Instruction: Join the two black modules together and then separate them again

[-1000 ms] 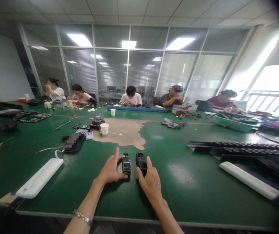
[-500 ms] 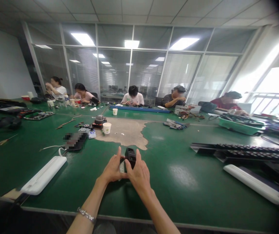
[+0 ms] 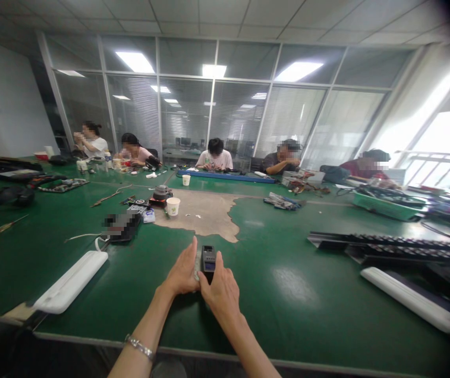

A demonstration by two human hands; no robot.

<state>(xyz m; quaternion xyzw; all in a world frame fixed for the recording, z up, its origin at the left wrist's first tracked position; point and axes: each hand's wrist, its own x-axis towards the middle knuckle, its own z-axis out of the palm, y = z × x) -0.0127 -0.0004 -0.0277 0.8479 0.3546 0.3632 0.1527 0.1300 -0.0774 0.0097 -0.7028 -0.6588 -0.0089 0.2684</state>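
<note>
A small black device with a little blue screen lies on the green table straight in front of me. My left hand presses against its left side, fingers held together and pointing away. My right hand grips the device from the right and below, thumb and fingers closed round it. A bracelet sits on my left wrist. The device's lower part is hidden behind my right hand.
A white oblong case lies at the left, another white bar and black keyboards at the right. A paper cup, small parts and a worn bare patch lie beyond. Several people sit working along the far side.
One second ago two separate pieces lay side by side, one under each hand. My hands have come together and the black piece now sits over the other as one device.
</note>
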